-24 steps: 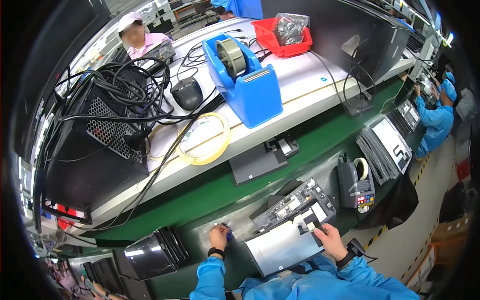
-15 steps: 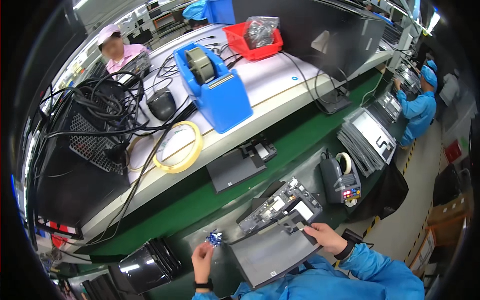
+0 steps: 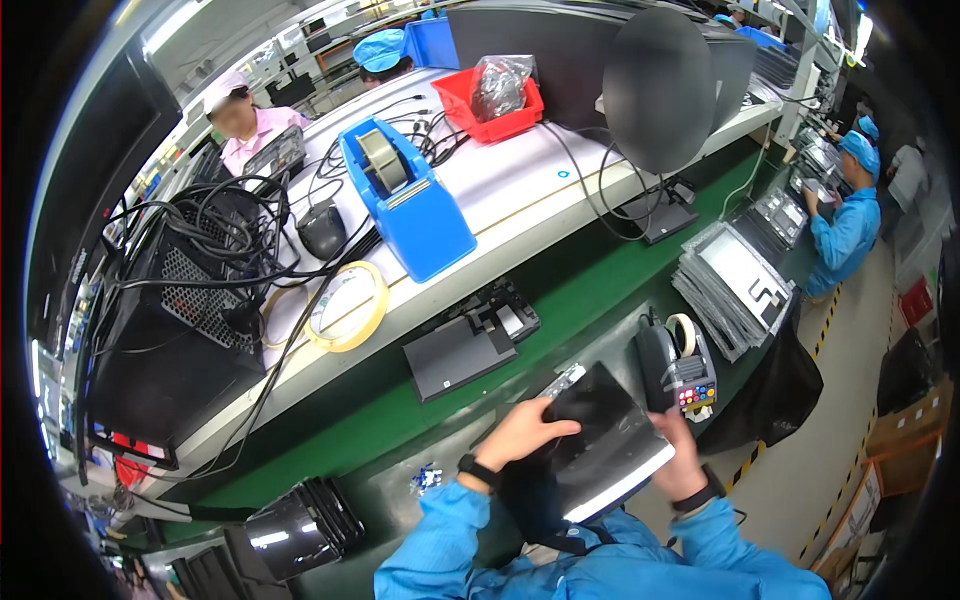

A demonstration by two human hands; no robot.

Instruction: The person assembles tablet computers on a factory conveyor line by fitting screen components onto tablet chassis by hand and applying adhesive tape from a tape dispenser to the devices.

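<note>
A partly dismantled laptop [image 3: 605,435] is tilted up in front of me, its glossy black screen panel showing. A strip of its exposed circuit board [image 3: 566,380] peeks out past the far edge. My left hand [image 3: 527,436] grips the panel's left side, thumb lying over the dark surface. At the right edge my right hand [image 3: 682,462] is closed on the panel, somewhat blurred by motion. On the bench left of the laptop lies a small heap of blue and silver bits [image 3: 426,479], apart from both hands.
Beyond stands a white shelf with a blue tape dispenser [image 3: 408,205], a tape roll [image 3: 378,310] and a red bin [image 3: 490,105]. Another opened laptop [image 3: 465,350] lies on the green strip. An electric tape dispenser [image 3: 680,365] and stacked panels [image 3: 735,290] are right; black panels [image 3: 305,528] left.
The laptop's panel has swung up, and its glossy screen side now shows. My left hand has left the small blue and silver bits and moved right onto the panel.
</note>
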